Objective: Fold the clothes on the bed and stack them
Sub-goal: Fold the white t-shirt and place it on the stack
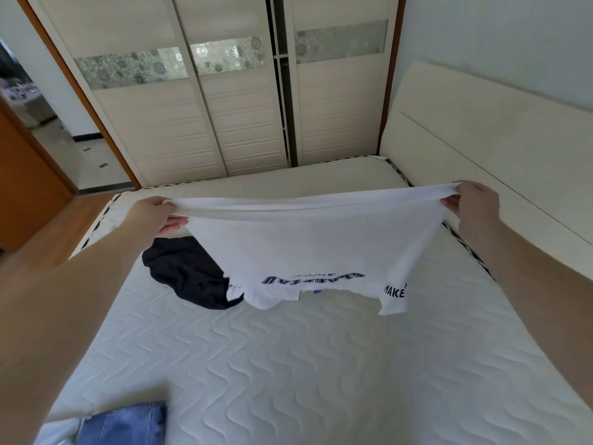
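A white T-shirt (308, 248) with dark lettering hangs stretched out in the air above the bed (288, 364). My left hand (157, 216) grips its left upper corner. My right hand (471, 203) grips the right upper corner. The shirt's lower edge, with the print upside down, dangles just above the mattress. A crumpled dark navy garment (189, 271) lies on the mattress behind the shirt's left side, partly hidden by it. Folded blue jeans (125, 422) lie at the near left edge of the bed.
A white headboard (481, 162) runs along the bed's right side. Sliding wardrobe doors (224, 107) stand close behind the far edge. An open doorway and an orange door (29, 187) are at the left. The quilted mattress in front of me is bare.
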`<move>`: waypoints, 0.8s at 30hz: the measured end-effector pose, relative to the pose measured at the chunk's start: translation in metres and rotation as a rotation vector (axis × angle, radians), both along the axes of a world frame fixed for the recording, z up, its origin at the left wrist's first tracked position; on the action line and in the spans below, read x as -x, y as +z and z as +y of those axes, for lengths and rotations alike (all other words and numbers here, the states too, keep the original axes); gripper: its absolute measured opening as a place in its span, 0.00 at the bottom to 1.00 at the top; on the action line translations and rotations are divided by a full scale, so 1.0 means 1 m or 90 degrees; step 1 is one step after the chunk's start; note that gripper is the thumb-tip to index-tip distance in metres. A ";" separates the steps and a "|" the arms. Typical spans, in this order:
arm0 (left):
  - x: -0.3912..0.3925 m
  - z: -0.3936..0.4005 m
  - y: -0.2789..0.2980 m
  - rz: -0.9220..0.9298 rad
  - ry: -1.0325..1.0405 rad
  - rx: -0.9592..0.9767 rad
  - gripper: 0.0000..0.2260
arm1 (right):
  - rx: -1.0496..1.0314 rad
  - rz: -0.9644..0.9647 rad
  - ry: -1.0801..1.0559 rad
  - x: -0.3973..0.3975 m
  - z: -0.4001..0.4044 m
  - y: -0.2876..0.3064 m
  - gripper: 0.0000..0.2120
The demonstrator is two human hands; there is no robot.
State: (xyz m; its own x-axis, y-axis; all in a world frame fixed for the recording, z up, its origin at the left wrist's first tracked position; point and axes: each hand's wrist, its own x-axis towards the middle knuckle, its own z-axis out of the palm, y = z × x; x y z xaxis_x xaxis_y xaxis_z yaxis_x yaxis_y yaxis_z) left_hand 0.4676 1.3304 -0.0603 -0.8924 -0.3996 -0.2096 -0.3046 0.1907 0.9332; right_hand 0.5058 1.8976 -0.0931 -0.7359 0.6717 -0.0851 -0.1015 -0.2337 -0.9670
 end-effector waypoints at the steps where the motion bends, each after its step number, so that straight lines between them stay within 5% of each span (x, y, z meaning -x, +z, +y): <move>1: 0.008 0.001 -0.001 0.004 0.012 -0.023 0.06 | 0.028 -0.004 0.013 0.005 0.002 -0.001 0.10; 5: 0.046 0.006 -0.006 0.022 0.049 -0.083 0.10 | 0.103 -0.032 0.056 0.035 0.009 -0.007 0.06; 9: 0.082 0.015 -0.017 0.026 0.032 -0.108 0.12 | 0.139 -0.050 0.068 0.072 0.020 -0.015 0.15; 19: 0.168 0.039 0.012 0.101 0.045 -0.280 0.07 | 0.131 -0.107 0.080 0.147 0.059 0.017 0.06; 24: 0.178 0.039 0.031 0.148 0.052 -0.242 0.11 | 0.110 -0.052 0.130 0.159 0.070 0.030 0.04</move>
State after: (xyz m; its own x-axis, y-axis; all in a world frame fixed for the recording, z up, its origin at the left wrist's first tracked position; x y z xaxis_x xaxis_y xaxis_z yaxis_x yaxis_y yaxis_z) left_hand 0.2899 1.3699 -0.0297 -0.9020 -0.4040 -0.1527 -0.0781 -0.1951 0.9777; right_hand 0.3465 1.9678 -0.0636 -0.8402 0.4808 -0.2510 0.0419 -0.4039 -0.9139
